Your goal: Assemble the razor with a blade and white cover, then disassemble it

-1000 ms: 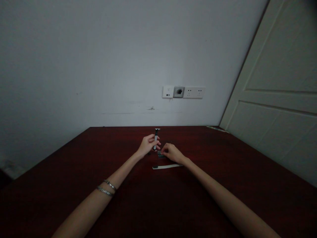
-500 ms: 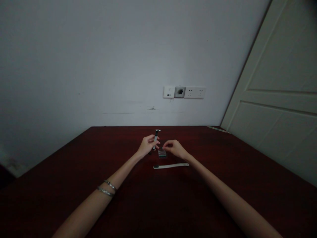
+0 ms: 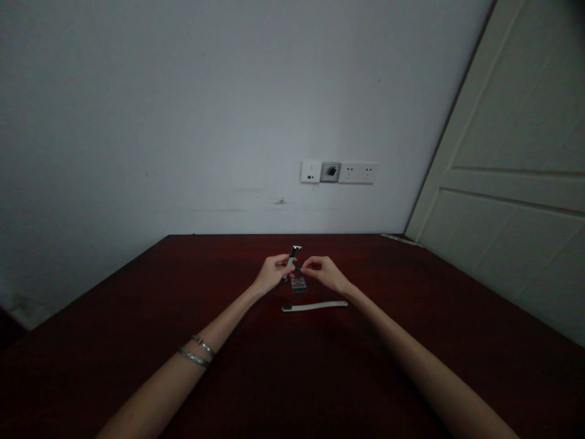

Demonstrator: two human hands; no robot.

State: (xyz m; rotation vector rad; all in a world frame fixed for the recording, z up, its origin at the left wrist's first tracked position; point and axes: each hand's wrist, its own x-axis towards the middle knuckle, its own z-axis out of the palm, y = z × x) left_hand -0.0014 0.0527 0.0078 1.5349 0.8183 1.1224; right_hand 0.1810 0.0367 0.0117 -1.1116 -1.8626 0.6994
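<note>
Nearest: two bracelets are sitting on L forearm, above the dark red-brown table. Toothbrush is lying approx. crosswise, dark bristle end pointing L. Just past it, small clear case is lying flat, near both hands. L hand is gripping razor by its pale handle, fingers closed round it, head up + leaning R. R hand is holding thumb + index nearly together, pinching a small dark piece (too tiny to ID) right by the razor. Far: thin strip is lying at table's back R edge, sockets are sitting on wall.
</note>
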